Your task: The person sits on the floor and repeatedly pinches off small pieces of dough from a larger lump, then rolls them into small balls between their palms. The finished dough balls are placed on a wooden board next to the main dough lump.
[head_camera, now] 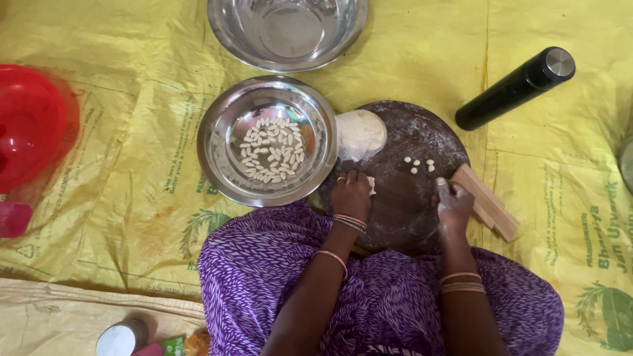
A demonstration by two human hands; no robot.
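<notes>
**Hands at work on a floured board**

Both hands rest knuckles-up on the round wooden board (402, 198): the left hand (351, 195) pinches a scrap of dough (371, 185), the right hand (453, 203) curls loosely beside four small dough pieces (418, 164). A steel bowl (224, 158) of pieces sits left.

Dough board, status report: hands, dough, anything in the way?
Left hand pinching a dough scrap; right hand closed on board. Four shaped bits ahead. Dough lump beside filled bowl.

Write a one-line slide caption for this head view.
Left hand and right hand shape dough bits on a floured round board beside a steel bowl.
</notes>
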